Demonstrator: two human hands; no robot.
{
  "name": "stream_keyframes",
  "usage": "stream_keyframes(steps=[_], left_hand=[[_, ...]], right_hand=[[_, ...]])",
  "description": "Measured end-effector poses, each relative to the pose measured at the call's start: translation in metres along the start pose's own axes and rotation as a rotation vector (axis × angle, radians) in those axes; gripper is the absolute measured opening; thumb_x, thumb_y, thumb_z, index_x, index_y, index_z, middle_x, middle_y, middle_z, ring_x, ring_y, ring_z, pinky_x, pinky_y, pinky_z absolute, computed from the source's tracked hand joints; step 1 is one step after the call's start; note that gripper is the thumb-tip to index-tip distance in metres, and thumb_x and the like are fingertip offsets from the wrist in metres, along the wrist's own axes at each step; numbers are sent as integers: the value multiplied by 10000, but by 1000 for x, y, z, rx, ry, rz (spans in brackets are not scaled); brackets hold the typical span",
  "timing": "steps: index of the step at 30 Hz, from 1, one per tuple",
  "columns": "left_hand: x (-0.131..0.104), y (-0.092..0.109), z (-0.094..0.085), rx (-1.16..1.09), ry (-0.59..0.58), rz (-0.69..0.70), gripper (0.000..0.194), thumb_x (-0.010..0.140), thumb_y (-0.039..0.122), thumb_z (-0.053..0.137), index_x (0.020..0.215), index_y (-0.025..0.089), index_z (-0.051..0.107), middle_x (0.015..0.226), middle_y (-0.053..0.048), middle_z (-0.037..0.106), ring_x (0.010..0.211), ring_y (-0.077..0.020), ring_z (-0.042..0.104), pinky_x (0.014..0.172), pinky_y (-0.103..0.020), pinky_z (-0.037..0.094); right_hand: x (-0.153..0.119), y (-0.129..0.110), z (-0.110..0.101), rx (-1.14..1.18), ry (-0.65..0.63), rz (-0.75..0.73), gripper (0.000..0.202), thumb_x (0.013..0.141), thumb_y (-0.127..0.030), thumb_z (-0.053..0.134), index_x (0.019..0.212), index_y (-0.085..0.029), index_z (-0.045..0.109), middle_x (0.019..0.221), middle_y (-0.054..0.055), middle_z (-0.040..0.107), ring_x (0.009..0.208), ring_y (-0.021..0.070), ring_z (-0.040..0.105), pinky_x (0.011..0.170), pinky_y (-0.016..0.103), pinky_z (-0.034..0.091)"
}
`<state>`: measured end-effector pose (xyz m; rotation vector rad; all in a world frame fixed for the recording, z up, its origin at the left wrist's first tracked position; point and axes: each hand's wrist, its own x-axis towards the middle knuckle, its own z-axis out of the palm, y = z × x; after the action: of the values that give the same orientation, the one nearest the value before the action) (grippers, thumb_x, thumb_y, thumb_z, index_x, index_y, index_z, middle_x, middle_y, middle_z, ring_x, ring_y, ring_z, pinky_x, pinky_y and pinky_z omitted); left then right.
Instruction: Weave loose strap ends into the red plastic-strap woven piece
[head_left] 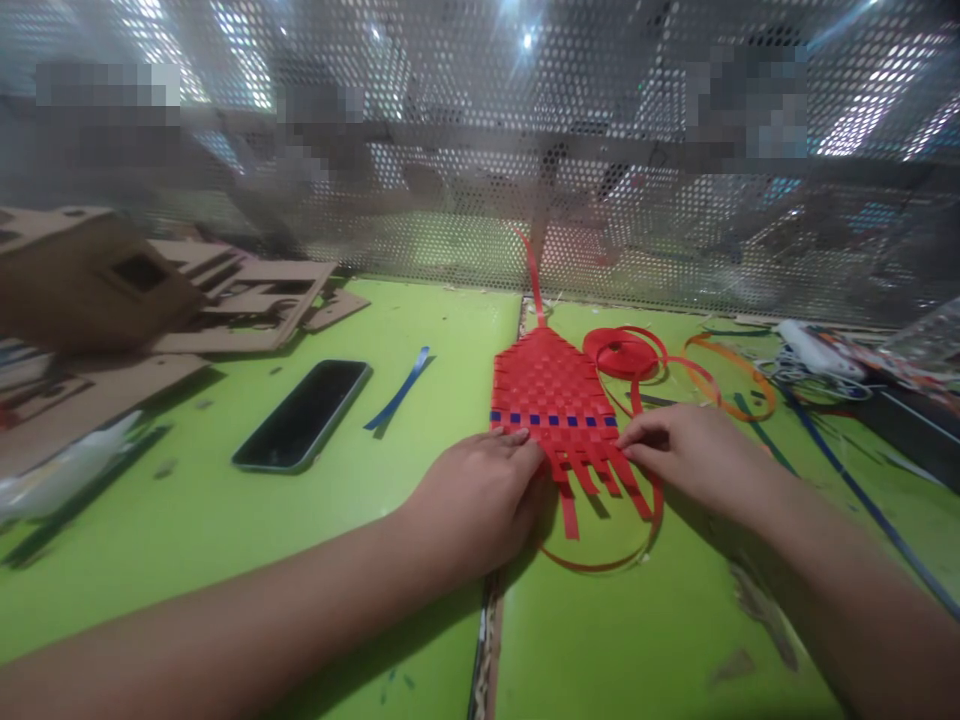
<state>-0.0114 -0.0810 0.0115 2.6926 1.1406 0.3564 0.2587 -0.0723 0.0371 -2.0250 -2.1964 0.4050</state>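
Observation:
A red woven strip piece (544, 375) with one row of blue squares lies flat on the green tabletop. Its top tapers to a point, and loose red strip ends hang from its lower edge. My left hand (480, 495) is over the lower left corner, fingertips and thumb closed against the weave; the palm hides that corner. At the right edge, just below the blue row, my right hand (694, 450) pinches a red strip (624, 445). Part of that strip is hidden by the fingers. A long red strip loops below the piece, and another points away from its tip.
Behind the weave sits a red strip coil (621, 353), near an orange strip loop (731, 375). A phone (304, 415) and short blue strip (401, 390) lie left. Cardboard pieces (247, 300) fill the far left; cables (814, 365) clutter the right. A perforated metal screen (450, 180) stands behind.

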Motion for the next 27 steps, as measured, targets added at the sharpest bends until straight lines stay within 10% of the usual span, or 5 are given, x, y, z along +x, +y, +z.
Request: stream_keyframes(steps=[8,27], left_hand=[[-1,-1,0,-52,-16,9,365,1080,229,423,1148,150,772,1314,-157,789,1247,-328,750,1146,-553,573],[0,-4,3,-21,41,30,215,979,157,533,1054,174,734,1044,-132,810,1046,-288,786,1026,-493,635]], right_hand=[[3,22,-1,128,-45,-2,131,877,-254,753,933,-298,863,955,25,872,852,269,803,742,356,551],[-13,-28,2,-246,-36,40,201,924,-99,601,1030,-259,661,746,18,774,651,214,660,543,288,311]])
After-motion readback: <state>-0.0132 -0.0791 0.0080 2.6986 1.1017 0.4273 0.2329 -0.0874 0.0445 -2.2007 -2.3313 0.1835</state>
